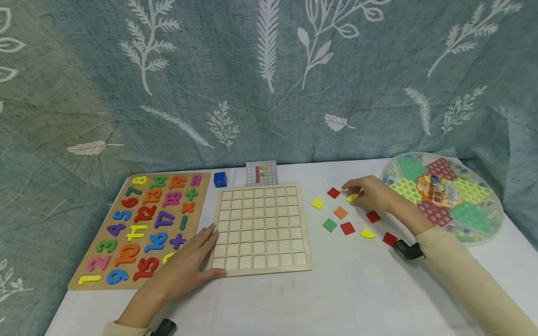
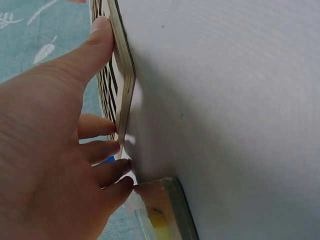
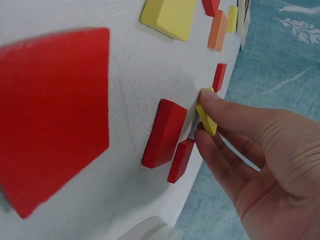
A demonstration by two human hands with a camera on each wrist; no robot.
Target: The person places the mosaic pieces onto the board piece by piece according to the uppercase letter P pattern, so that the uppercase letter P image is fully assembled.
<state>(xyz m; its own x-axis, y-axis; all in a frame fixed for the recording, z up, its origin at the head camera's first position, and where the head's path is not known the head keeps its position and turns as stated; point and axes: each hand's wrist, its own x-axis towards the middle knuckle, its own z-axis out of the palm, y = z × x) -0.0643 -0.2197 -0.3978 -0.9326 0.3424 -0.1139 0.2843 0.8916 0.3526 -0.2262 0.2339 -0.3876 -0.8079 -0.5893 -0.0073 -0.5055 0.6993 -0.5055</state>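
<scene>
— Where is the yellow piece [image 1: 351, 198]?
— The right hand [image 1: 370, 190] pinches it, near red pieces [image 1: 372, 216]. The left hand [image 1: 187, 260], rather spread, touches the grid board [image 1: 259, 225] and partly hides the number board [image 1: 202, 191].

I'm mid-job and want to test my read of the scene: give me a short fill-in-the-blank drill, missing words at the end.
1. The piece that the right hand pinches is coloured ____.
2. In the head view, the left hand is at the ____ side of the grid board.
3. The small cube is coloured ____.
4. In the head view, the round board lies to the ____ of the grid board.

Missing words: yellow; left; blue; right.
</scene>
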